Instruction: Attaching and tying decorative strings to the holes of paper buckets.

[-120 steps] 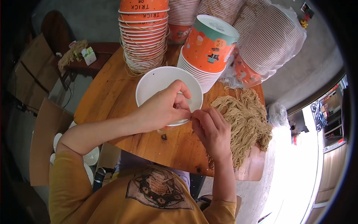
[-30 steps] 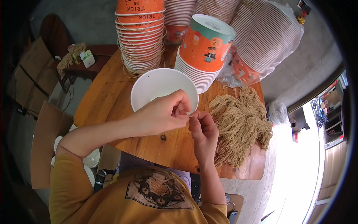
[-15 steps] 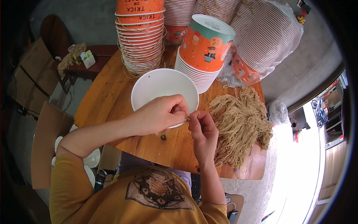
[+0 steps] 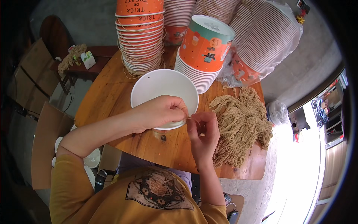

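Note:
A round paper bucket (image 4: 147,89) with a white inside stands upright at the middle of the table, a small hole showing near its far rim. My left hand (image 4: 166,110) reaches over the opening, its fingers pinched at the right near rim. Just outside that rim, my right hand (image 4: 204,130) pinches a thin tan cord (image 4: 189,118) between thumb and fingertips. The cord runs between both sets of fingertips; most of it is hidden. A loose heap of tan cords (image 4: 242,128) lies right of my right hand.
Stacked orange buckets with cord handles (image 4: 141,44) stand at the back left of the wooden table (image 4: 100,108). Behind my bucket rises an upside-down stack (image 4: 209,48). Plastic-wrapped stacks (image 4: 266,37) lean at the back right. A cardboard box (image 4: 48,142) holding white buckets sits at lower left.
My right hand has turned slightly, its fingers more curled and drawn a little away from the left fingertips. The left hand has shifted only slightly; the bucket stays nearly in place.

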### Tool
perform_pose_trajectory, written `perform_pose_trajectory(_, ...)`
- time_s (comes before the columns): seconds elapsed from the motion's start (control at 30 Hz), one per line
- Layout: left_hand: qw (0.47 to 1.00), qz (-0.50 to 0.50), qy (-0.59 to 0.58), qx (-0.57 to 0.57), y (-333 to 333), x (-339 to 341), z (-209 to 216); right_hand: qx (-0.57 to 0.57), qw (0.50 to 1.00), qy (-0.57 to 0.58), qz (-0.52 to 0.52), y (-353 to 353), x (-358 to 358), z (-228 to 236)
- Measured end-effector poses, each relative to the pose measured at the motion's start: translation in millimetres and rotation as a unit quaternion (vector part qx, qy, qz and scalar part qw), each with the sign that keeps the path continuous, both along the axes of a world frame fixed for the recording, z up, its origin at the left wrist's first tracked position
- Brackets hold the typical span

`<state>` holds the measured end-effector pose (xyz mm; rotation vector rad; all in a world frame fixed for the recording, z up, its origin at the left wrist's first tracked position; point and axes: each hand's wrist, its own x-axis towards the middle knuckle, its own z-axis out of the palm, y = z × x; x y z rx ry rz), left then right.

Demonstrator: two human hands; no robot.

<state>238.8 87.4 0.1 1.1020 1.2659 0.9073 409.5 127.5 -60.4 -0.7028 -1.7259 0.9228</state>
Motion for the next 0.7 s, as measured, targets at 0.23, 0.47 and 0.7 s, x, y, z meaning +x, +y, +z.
perform_pose_trajectory(0.23, 1.0, 0.001, 0.014, 0.001, 0, 0, -2, 0.123, 0.989, -0.073, -0.042, -2, 0, 11)
perform_pose_trajectory(0.47, 0.99, -0.021, 0.091, 0.105, -1, 0, -10, 0.259, 0.95, -0.152, -0.088, 3, 1, 16)
perform_pose_trajectory(0.7, 0.992, -0.038, 0.096, 0.066, 0, -2, -7, -0.253, 0.957, 0.079, 0.12, 2, 6, 19)
